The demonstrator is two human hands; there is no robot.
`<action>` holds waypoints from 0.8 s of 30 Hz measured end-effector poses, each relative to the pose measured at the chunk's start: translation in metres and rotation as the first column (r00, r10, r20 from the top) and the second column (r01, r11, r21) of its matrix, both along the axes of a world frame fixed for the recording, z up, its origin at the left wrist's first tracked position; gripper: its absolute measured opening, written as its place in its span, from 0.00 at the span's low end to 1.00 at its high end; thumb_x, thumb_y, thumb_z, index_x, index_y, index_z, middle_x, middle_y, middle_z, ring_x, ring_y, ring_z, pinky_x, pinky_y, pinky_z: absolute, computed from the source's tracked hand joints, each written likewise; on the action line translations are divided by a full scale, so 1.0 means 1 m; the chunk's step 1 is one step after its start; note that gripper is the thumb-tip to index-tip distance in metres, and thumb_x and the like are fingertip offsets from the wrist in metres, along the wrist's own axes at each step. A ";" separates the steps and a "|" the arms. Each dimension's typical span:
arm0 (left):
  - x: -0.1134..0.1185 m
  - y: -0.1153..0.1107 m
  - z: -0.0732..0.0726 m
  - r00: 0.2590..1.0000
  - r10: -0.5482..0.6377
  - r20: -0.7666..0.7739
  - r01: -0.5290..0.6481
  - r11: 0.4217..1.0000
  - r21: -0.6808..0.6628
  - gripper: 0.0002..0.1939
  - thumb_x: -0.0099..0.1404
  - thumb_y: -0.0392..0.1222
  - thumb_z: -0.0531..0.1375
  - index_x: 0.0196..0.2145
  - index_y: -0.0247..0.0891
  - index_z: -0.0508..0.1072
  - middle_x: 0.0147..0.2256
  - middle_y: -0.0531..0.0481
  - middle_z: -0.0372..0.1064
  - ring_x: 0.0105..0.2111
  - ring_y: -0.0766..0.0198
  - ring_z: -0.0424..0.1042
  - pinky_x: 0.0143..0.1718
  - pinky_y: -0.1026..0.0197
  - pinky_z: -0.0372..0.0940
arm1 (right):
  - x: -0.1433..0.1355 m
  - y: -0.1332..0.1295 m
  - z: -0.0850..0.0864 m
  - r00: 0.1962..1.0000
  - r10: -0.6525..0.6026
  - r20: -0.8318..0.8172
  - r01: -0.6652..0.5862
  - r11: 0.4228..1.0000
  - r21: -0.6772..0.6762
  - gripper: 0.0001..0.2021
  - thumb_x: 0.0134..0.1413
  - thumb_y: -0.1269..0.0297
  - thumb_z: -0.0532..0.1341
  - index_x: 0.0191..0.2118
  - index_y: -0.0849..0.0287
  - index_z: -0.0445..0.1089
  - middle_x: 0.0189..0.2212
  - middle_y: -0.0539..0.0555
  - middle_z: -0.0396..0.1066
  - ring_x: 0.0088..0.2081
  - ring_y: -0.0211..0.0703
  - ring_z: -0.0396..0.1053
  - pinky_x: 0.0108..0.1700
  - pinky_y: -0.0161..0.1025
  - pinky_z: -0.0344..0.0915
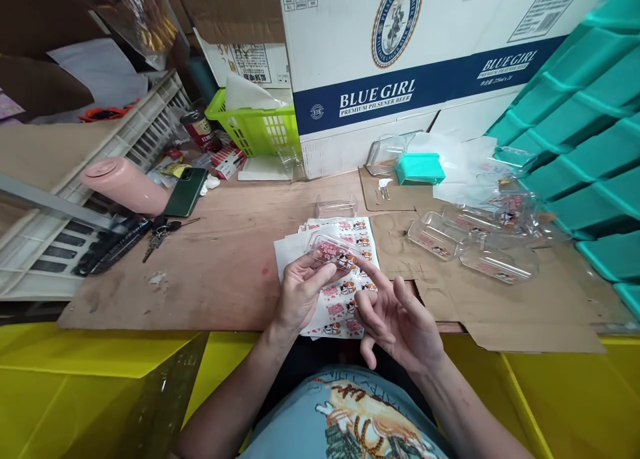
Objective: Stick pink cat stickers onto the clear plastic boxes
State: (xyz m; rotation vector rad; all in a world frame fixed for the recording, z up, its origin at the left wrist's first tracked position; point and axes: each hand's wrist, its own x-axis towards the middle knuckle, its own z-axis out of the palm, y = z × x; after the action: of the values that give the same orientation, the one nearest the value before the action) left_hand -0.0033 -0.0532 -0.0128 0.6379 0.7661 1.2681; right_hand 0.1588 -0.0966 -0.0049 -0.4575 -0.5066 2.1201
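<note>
Nearest us, at lower centre, our left hand clamps a clear plastic box over the sticker sheet; our right hand, fingers spread, touches its sticker. It looks light, thin, easily dented; we should grip its edges.

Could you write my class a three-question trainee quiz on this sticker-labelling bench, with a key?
1. True or false: the left hand holds a clear plastic box above the sticker sheet.
2. Which finger of the right hand reaches the box: (a) thumb, (b) index finger, (c) little finger?
3. Fill in: the green phone lies beside the pink ____.

Key:
1. True; fingers and thumb grip its left end.
2. (b); the index fingertip touches the box's right end, the other fingers spread loosely.
3. Bottle; it lies on its side at the table's left, with keys in front.
</note>
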 end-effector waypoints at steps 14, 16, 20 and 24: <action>-0.002 0.000 0.000 1.000 0.007 -0.021 -0.008 1.000 -0.026 0.07 0.54 0.35 0.69 0.33 0.40 0.81 0.37 0.50 0.80 0.38 0.61 0.77 0.46 0.54 0.73 | -0.002 -0.001 0.005 1.000 -0.017 -0.003 0.017 1.000 0.015 0.29 0.65 0.47 0.51 0.68 0.47 0.49 0.22 0.44 0.62 0.17 0.29 0.45 0.22 0.39 0.74; -0.002 0.001 0.000 1.000 0.010 -0.025 -0.011 0.999 -0.033 0.07 0.53 0.35 0.70 0.33 0.40 0.81 0.36 0.50 0.79 0.38 0.60 0.77 0.47 0.52 0.73 | -0.002 0.000 0.005 1.000 -0.018 0.004 0.018 1.000 0.020 0.28 0.66 0.48 0.51 0.68 0.48 0.49 0.22 0.44 0.62 0.17 0.29 0.46 0.23 0.39 0.74; -0.003 0.000 0.000 1.000 0.005 -0.019 -0.005 1.000 -0.028 0.08 0.54 0.35 0.69 0.34 0.40 0.81 0.37 0.51 0.79 0.39 0.59 0.77 0.48 0.51 0.72 | -0.004 0.000 0.006 0.996 -0.035 0.078 0.032 0.998 0.048 0.30 0.65 0.48 0.52 0.68 0.49 0.49 0.22 0.44 0.61 0.17 0.29 0.47 0.24 0.41 0.74; -0.004 0.000 0.001 1.000 0.004 -0.010 -0.004 1.000 -0.022 0.09 0.54 0.34 0.69 0.35 0.39 0.81 0.38 0.50 0.79 0.40 0.60 0.77 0.47 0.53 0.73 | -0.009 -0.001 0.006 0.978 -0.084 0.190 0.064 0.992 0.106 0.32 0.62 0.48 0.57 0.68 0.49 0.50 0.21 0.43 0.61 0.16 0.29 0.48 0.24 0.40 0.72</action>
State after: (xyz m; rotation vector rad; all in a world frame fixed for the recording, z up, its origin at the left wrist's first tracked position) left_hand -0.0074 -0.0528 -0.0121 0.6258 0.7891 1.2598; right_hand 0.1500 -0.0972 0.0006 -0.6209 -0.6924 1.9793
